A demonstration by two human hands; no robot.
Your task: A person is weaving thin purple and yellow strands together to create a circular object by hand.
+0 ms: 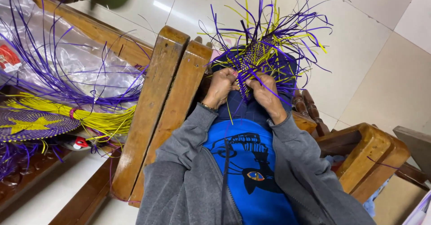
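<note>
Weaving on the lap, head view: left hand (221, 87) and right hand (265, 91) both pinch the purple-and-yellow woven piece (252, 61); best to keep loose strands (287, 27) taut, fingers close to the woven edge.

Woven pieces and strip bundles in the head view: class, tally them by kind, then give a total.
Woven piece in progress, held in both hands: 1
Finished round woven mat with yellow star: 1
Tied bundle of yellow strips: 1
Loose sheaf of purple strips: 1
Total: 4
</note>
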